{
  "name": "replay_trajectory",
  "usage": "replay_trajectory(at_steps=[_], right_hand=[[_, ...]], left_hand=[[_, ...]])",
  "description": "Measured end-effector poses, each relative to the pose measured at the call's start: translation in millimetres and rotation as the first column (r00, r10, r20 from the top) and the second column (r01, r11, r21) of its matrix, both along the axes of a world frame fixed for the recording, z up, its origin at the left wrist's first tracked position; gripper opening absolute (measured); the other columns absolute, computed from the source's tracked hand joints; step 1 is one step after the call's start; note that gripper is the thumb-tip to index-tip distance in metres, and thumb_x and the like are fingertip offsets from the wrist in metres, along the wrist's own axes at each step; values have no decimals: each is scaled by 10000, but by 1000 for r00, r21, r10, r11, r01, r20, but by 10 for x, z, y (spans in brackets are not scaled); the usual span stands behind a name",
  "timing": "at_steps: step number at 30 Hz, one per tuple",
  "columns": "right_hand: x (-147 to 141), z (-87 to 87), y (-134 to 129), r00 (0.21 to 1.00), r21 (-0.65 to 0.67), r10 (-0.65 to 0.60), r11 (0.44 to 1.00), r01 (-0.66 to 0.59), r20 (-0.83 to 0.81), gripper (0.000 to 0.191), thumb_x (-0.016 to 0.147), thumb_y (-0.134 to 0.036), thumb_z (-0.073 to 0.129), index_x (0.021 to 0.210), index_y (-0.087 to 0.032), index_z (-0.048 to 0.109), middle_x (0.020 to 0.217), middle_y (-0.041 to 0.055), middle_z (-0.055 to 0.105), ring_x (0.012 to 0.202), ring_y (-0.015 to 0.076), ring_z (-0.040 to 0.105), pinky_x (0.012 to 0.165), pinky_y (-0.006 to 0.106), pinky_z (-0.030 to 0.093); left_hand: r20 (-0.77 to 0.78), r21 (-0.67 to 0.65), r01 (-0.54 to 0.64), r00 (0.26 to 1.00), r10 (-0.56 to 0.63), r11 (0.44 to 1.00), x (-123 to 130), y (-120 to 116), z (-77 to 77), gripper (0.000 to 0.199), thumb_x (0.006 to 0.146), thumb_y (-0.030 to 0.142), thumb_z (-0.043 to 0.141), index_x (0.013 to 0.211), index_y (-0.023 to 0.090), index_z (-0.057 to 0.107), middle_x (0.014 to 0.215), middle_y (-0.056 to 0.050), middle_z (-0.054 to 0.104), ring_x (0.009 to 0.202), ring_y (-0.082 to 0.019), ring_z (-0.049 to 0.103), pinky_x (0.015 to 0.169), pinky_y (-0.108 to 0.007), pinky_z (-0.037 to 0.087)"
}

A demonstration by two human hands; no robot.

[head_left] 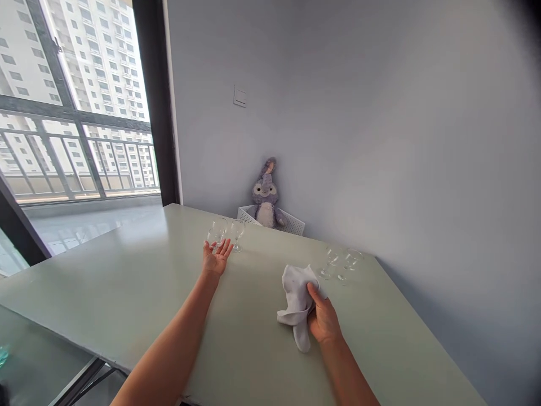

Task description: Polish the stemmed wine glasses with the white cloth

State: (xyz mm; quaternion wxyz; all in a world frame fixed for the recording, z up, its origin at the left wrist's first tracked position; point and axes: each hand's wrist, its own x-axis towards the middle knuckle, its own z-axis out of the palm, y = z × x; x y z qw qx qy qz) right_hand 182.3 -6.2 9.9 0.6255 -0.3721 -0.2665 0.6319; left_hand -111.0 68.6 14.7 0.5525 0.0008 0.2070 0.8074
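Observation:
My left hand (216, 260) is stretched over the table's far part, palm turned up and fingers spread. Just beyond its fingertips stand clear stemmed glasses, one glass (238, 230) to the right and another glass (220, 225) behind the fingers. Whether the fingers touch a glass I cannot tell. A crumpled white cloth (296, 287) hangs from my right hand (324, 321), gripped with the thumb on top. Beyond that hand, at the right, are a glass (332, 257) and another glass (352, 259), faint against the tabletop.
The pale green table (253, 349) reaches to the wall. At its far edge, a purple plush toy (265, 194) sits in a white perforated basket (295, 224). A light switch (240, 97) is on the wall. Large windows (76, 107) are at the left.

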Motion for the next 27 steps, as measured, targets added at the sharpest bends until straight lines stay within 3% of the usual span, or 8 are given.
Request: replay_trajectory(at_steps=[5, 8, 12, 15, 18, 21, 23, 27], right_hand=[[224, 95, 45, 997, 43, -59, 997, 61, -47, 347, 650, -504, 650, 866, -232, 647, 830, 13, 689, 829, 224, 622, 685, 329, 506], [240, 90, 29, 996, -97, -79, 992, 83, 46, 334, 676, -531, 613, 803, -224, 649, 687, 14, 678, 734, 238, 638, 627, 337, 512], [87, 47, -14, 996, -148, 10, 989, 3, 89, 360, 697, -540, 585, 811, -204, 644, 733, 40, 684, 727, 247, 639, 598, 339, 507], [51, 29, 4, 984, -64, -136, 987, 144, 117, 331, 678, -517, 610, 771, -199, 615, 756, 37, 677, 738, 228, 625, 606, 324, 499], [117, 42, 24, 887, 35, -378, 923, 383, 265, 284, 646, -458, 648, 739, -198, 581, 740, 30, 653, 755, 217, 609, 639, 314, 486], [124, 78, -21, 664, 297, -561, 827, 477, 495, 233, 683, -404, 620, 811, -212, 582, 870, 42, 639, 904, 222, 571, 773, 321, 446], [30, 99, -94, 569, 386, -556, 831, 400, 606, 233, 689, -381, 620, 848, -214, 587, 895, 56, 633, 933, 233, 550, 824, 332, 412], [-274, 132, -270, 732, 298, -197, 954, -8, 652, 343, 685, -358, 640, 996, -221, 591, 914, 61, 642, 895, 241, 562, 816, 334, 418]], left_hand=[[-53, 4, -51, 997, 51, 999, 189, -50, 99, 226, 813, 388, 490, 796, 188, 387, 957, -99, 538, 970, -224, 601, 762, -340, 525], [-179, 30, -43, 983, 48, 999, 446, -94, 138, 190, 761, 335, 560, 798, 193, 439, 832, -51, 558, 887, -189, 623, 799, -333, 502], [-341, 103, 131, 936, -88, 986, 828, -218, 117, 195, 732, 324, 587, 833, 202, 475, 809, -16, 580, 796, -169, 634, 813, -354, 476], [-465, 122, 260, 868, -176, 958, 1033, -324, 64, 255, 730, 353, 593, 913, 212, 484, 867, -13, 589, 765, -166, 633, 791, -366, 470], [-531, 80, 318, 816, -230, 945, 1148, -390, 6, 289, 742, 379, 584, 957, 215, 481, 918, -19, 582, 771, -156, 622, 776, -356, 467], [-573, 37, 336, 779, -255, 941, 1232, -434, -47, 298, 754, 403, 570, 973, 221, 483, 969, -29, 572, 809, -152, 610, 785, -344, 461], [-610, 29, 344, 750, -256, 938, 1301, -478, -74, 298, 761, 407, 563, 983, 224, 485, 993, -37, 566, 835, -152, 603, 799, -338, 456], [-703, 42, 395, 665, -254, 918, 1432, -598, -89, 314, 766, 395, 558, 1020, 225, 484, 1069, -62, 547, 895, -167, 583, 800, -314, 451]])
